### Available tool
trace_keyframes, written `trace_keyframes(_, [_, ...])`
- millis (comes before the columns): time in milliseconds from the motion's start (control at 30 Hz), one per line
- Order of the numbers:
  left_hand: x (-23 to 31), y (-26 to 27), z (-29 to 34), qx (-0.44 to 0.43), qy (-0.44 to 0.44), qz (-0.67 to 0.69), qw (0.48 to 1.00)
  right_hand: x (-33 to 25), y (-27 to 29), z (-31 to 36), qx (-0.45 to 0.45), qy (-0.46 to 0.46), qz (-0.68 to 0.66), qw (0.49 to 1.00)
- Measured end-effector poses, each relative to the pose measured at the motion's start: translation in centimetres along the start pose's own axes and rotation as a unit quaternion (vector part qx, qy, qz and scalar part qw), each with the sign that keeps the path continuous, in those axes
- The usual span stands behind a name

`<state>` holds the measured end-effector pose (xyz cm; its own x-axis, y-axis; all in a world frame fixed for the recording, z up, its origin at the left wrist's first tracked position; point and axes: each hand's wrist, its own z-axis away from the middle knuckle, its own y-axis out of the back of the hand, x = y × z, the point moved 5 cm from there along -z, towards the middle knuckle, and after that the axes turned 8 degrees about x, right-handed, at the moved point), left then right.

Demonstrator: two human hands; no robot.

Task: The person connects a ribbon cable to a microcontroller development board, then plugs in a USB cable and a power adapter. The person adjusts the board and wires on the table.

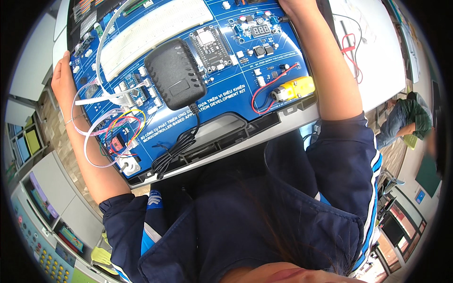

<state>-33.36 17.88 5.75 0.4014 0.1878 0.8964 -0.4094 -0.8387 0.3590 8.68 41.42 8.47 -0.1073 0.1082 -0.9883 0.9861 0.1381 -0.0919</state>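
A blue electronics development kit board [222, 101] in a case spans the view in front of me. My left hand [63, 82] is closed on its left edge. My right arm reaches along the right side; my right hand [297, 7] is at the far right edge, its fingers cut off by the picture's upper rim. On the board lie a black power adapter [175, 73] with a coiled black cable [174, 153], a white breadboard [155, 37], a microcontroller module [210, 47], a voltage converter with a small display [260, 30] and a yellow gear motor [295, 88].
Thin coloured wires [125, 125] loop over the board's left part, and a white ribbon cable [100, 52] arches above it. Red and black test leads [349, 49] lie on the white table [384, 28] at right. Another person [408, 118] sits farther right. Cabinets [71, 188] stand at left.
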Motion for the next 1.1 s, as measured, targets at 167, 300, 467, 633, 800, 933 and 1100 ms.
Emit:
trace_keyframes(167, [0.14,-0.18,0.14,-0.001,0.003,0.008,1.0,0.16,0.05,-0.14,-0.001,-0.002,-0.012,1.0])
trace_keyframes(300, [-0.15,-0.16,-0.06,-0.005,0.01,0.019,1.0,0.14,0.0,-0.07,0.003,-0.001,-0.019,1.0])
trace_keyframes(467, [-0.1,-0.16,0.0,-0.001,0.014,0.011,1.0,0.11,0.01,0.09,0.008,-0.013,-0.015,1.0])
trace_keyframes(633, [-0.11,-0.09,-0.05,-0.006,-0.006,0.009,1.0,0.19,0.05,-0.04,0.006,-0.015,-0.005,1.0])
trace_keyframes(800, [0.23,-0.18,0.16,0.001,0.007,-0.003,1.0,0.15,0.01,-0.01,0.005,-0.017,-0.012,1.0])
trace_keyframes(933, [0.09,-0.09,0.02,-0.002,0.007,-0.006,1.0,0.19,0.02,-0.05,0.001,-0.018,-0.017,1.0])
trace_keyframes(1100, [-0.13,-0.15,-0.11,-0.001,0.007,0.007,1.0,0.38,0.13,-0.47,-0.01,-0.001,-0.002,1.0])
